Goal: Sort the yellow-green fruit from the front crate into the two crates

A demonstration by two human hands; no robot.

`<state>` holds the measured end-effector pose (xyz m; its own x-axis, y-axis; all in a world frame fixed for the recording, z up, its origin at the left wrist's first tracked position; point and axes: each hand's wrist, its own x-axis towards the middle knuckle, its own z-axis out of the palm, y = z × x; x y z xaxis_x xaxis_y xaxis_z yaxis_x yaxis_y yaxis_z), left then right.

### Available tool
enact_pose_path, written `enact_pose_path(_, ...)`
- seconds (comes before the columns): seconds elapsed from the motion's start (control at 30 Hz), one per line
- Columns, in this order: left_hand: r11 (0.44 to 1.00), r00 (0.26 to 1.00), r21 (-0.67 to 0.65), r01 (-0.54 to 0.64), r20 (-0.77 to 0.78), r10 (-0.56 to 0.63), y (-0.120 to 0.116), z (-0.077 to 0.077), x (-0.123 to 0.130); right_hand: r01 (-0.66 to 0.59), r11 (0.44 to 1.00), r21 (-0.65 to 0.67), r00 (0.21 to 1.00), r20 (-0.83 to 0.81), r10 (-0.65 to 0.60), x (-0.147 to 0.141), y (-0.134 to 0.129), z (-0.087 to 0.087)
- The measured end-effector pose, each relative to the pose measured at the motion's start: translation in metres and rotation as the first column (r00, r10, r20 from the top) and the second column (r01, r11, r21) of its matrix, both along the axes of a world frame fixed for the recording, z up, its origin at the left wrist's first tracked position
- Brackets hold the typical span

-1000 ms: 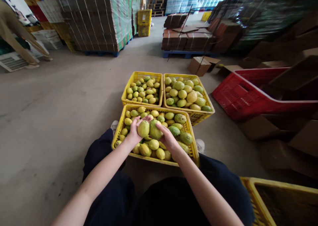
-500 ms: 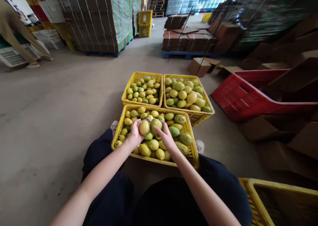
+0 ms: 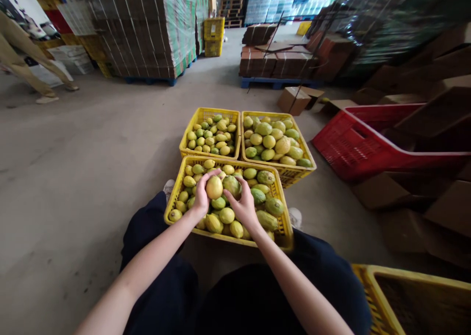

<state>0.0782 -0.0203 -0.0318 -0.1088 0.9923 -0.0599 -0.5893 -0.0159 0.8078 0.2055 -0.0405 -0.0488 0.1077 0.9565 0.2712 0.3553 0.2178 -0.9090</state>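
Observation:
Over the near yellow crate [image 3: 235,241], my left hand [image 3: 202,193] is wrapped round a yellow fruit [image 3: 214,187]. My right hand [image 3: 244,205] grips a greener fruit [image 3: 230,185] just to the right of it, with the thumb on its lower side. The two held fruits are side by side. Below them the crate is filled with yellow and green fruits, with larger green ones [image 3: 274,206] at the right. Two more yellow crates of fruit touch its far side: smaller fruits in the left one [image 3: 181,139], larger ones in the right one [image 3: 312,158].
A red crate [image 3: 342,141] with cardboard lies at the right. Another yellow crate [image 3: 423,275] is at the lower right. Wrapped stacks [image 3: 136,31] and flat cartons on a blue pallet [image 3: 275,82] stand farther off. A person's legs [image 3: 31,63] show at the upper left.
Both hands have turned a little around their fruits, and the left fingers now reach over the yellow one's top. The person at the upper left has shifted slightly.

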Motion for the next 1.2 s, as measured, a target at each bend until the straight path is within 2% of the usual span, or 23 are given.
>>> enact_pose_path(0.1, 0.996, 0.998, 0.074, -0.058, -0.012, 0.059, -0.002, 0.000, -0.001, 0.005, 1.000, 0.004, 0.999, -0.036, -0.005, -0.007, -0.006, 0.001)
enact_pose_path(0.17, 0.995, 0.998, 0.078, -0.058, 0.000, 0.058, -0.002, 0.002, -0.003, 0.004, 1.000, 0.010, 0.998, -0.070, -0.003, -0.011, -0.010, 0.003)
enact_pose_path(0.4, 0.992, 0.989, -0.082, -0.099, 0.098, 0.107, 0.001, 0.009, -0.008, -0.056, 0.998, -0.011, 0.992, -0.116, 0.055, -0.013, -0.016, 0.019)
enact_pose_path(0.57, 0.973, 0.983, -0.229, 0.006, 0.181, 0.037, 0.002, 0.014, -0.010, -0.063, 0.994, -0.094, 0.983, -0.180, 0.045, -0.012, -0.018, 0.027)
enact_pose_path(0.7, 0.934, 0.955, -0.325, 0.151, 0.290, -0.053, 0.002, 0.015, -0.013, -0.104, 0.988, -0.118, 0.971, -0.226, 0.075, -0.010, -0.017, 0.029)
enact_pose_path(0.87, 0.876, 0.915, -0.413, 0.247, 0.398, -0.070, 0.000, 0.016, -0.016, -0.158, 0.980, -0.119, 0.958, -0.259, 0.123, -0.007, -0.017, 0.033)
enact_pose_path(1.0, 0.838, 0.893, -0.469, 0.278, 0.447, -0.046, -0.001, 0.018, -0.017, -0.188, 0.973, -0.134, 0.944, -0.297, 0.141, -0.006, -0.019, 0.037)
enact_pose_path(1.2, 0.799, 0.898, -0.557, 0.227, 0.437, 0.050, -0.003, 0.022, -0.016, -0.219, 0.960, -0.174, 0.924, -0.352, 0.147, -0.008, -0.020, 0.039)
